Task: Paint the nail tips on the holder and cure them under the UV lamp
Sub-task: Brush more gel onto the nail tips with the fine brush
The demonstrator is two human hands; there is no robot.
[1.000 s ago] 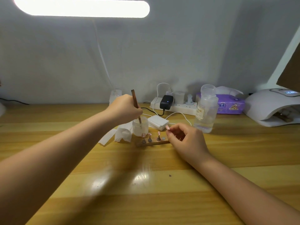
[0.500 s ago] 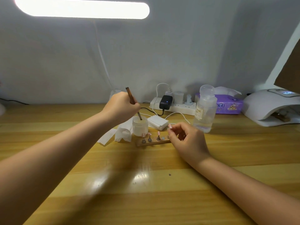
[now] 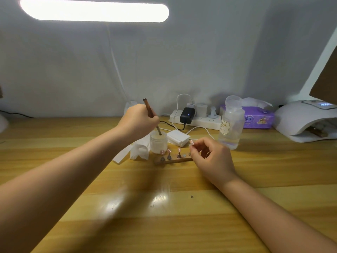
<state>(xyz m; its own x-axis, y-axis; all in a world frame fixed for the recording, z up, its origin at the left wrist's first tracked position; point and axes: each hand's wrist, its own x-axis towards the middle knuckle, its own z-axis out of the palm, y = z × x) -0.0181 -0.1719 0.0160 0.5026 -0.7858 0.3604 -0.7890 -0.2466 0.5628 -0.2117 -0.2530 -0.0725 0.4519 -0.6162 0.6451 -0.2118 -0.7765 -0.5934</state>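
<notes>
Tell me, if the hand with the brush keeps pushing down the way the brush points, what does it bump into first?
Probably the bottom of the little jar. The left hand holds the brush tilted, tip already inside the jar's mouth. How deep the tip sits isn't clear.

Left hand [image 3: 138,119] grips the brush [image 3: 151,115], tip dipped in the frosted jar [image 3: 158,144]; right hand [image 3: 211,157] pinches a nail tip [image 3: 191,142] (pinkish) beside the wooden holder [image 3: 172,161].

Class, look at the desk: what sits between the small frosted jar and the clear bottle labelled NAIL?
In the head view, a white rectangular box lies between the jar and the bottle, with a white cable running past it.
</notes>
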